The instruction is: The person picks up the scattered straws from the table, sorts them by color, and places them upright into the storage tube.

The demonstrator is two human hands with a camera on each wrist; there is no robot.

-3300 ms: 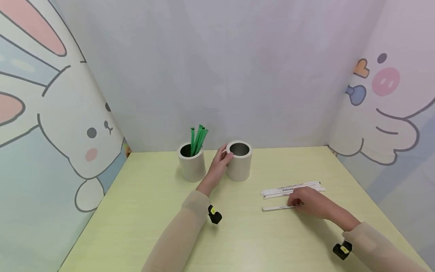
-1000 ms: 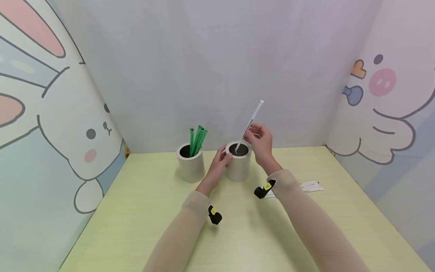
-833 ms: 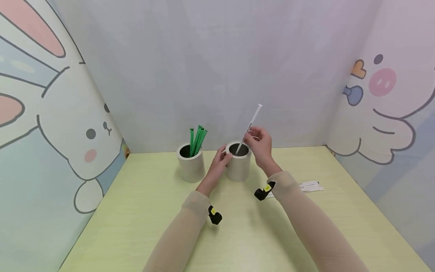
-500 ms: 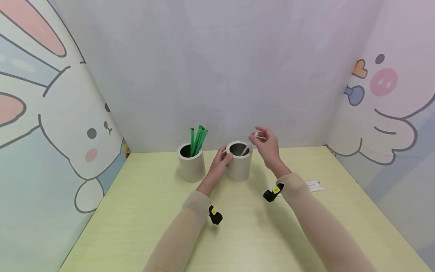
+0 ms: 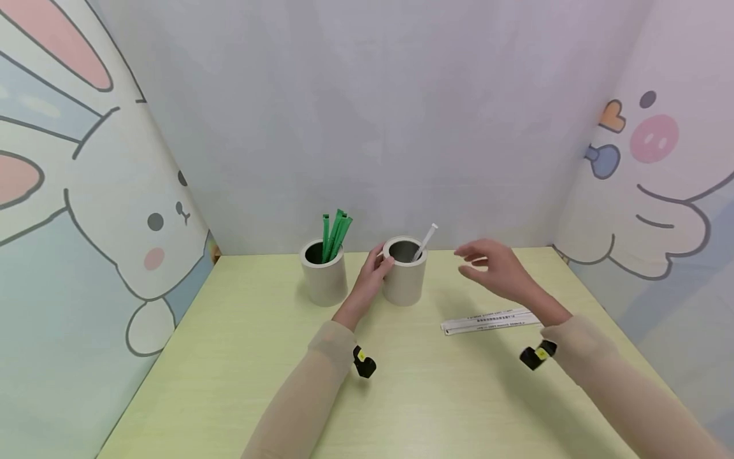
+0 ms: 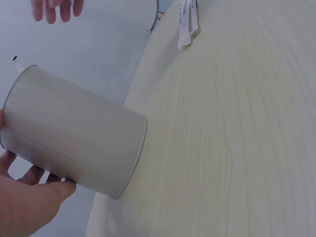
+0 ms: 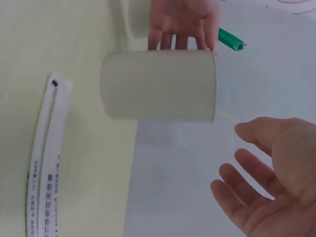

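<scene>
My left hand grips the left side of a white cylindrical cup, thumb at the rim, fingers round the back. The cup stands upright on the table. Inside it leans one slim white wrapped stick, its upper end poking out over the right rim. My right hand hovers in the air right of the cup, fingers relaxed and apart, holding nothing. Below it lie several white printed wrapped sticks, side by side; the right wrist view shows the print on these wrappers.
Left of the gripped cup stands a second white cup with several green sticks upright in it. A plain grey backdrop rises behind the pale yellow table. Cartoon-printed panels flank both sides.
The right hand picked a white stick off the table, lowered it into the cup, let go and moved away to the right. The left hand kept its hold on the cup.
</scene>
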